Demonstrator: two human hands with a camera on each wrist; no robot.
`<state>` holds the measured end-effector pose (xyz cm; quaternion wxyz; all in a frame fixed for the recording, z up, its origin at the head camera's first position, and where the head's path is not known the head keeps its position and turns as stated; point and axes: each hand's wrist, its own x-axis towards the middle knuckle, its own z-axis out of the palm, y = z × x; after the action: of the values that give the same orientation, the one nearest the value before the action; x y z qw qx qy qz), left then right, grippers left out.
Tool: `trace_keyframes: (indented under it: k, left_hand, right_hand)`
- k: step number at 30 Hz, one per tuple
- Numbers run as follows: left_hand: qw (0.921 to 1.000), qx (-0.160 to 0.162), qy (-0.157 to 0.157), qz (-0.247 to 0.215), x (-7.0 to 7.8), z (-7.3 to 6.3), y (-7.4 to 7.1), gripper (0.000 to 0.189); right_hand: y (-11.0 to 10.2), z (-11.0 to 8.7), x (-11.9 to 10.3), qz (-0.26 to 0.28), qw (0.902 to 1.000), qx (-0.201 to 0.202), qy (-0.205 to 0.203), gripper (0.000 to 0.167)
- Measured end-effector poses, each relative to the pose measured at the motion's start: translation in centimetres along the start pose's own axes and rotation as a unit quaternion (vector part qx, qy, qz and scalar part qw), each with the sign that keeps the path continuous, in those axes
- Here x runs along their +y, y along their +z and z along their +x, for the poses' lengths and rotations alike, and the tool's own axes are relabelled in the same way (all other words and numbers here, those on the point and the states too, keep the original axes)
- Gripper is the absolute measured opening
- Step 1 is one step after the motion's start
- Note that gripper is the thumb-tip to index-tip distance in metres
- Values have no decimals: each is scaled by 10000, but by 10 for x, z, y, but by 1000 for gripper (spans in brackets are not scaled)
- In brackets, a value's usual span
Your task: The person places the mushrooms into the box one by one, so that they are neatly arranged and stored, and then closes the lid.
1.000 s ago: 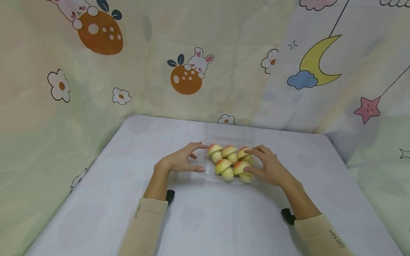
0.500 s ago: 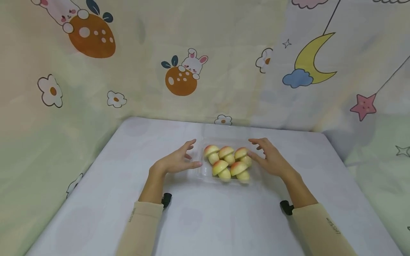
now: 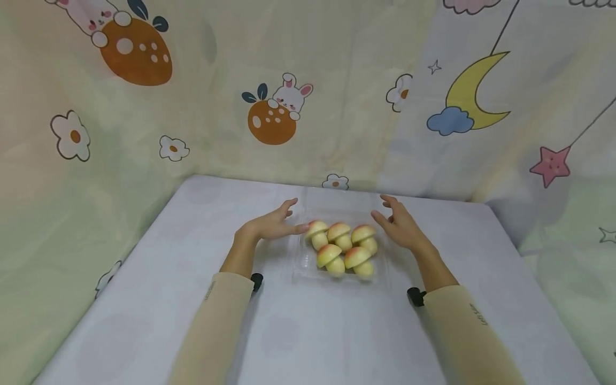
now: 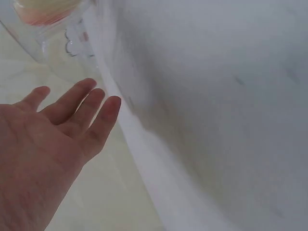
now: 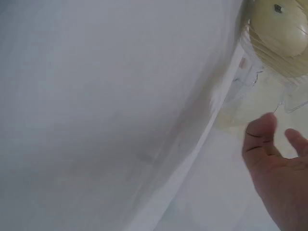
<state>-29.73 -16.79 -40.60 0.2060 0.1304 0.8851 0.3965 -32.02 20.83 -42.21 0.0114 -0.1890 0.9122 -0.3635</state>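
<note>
Several yellow mushroom-shaped pieces point(image 3: 357, 256) with reddish-tinged caps lie in two rows inside a clear plastic box point(image 3: 308, 262) on the table. Its transparent lid point(image 3: 341, 201) stands open behind them. At the box's left side is my left hand point(image 3: 273, 224), fingers extended and spread, thumb tip overlapping the nearest cap in the head view. My right hand point(image 3: 403, 227) is off the box's back right corner, fingers pointing toward the lid with nothing held. In the right wrist view, one pale yellow piece point(image 5: 279, 29) shows through the clear plastic, above the fingers.
A white cloth covers the table point(image 3: 284, 331), whose back edge lies just behind the lid. Behind it hangs a curtain point(image 3: 216, 96) printed with rabbits, flowers and a moon. A black wrist camera point(image 3: 416, 297) sticks out beside the right sleeve.
My right hand has drawn off the mushroom-shaped pieces and moved back toward the lid. My left hand dipped away from the box, then came forward along its left side. The pieces stay in place.
</note>
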Motion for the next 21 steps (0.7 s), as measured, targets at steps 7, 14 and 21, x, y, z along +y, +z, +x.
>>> trace_keyframes:
  k: [7, 14, 21]
  left_hand:
    - [9996, 80, 73, -268, 3, 31, -3, 108]
    - [9940, 26, -15, -1097, 7, 49, -7, 98]
    - [9903, 126, 17, -1380, 18, 55, -24, 97]
  right_hand:
    - [0, 11, 8, 568, 9962, -290, 594, 81]
    - [2, 17, 10, 1538, 9847, -342, 749, 82]
    - [-7, 25, 9, 1496, 9877, -58, 444, 76]
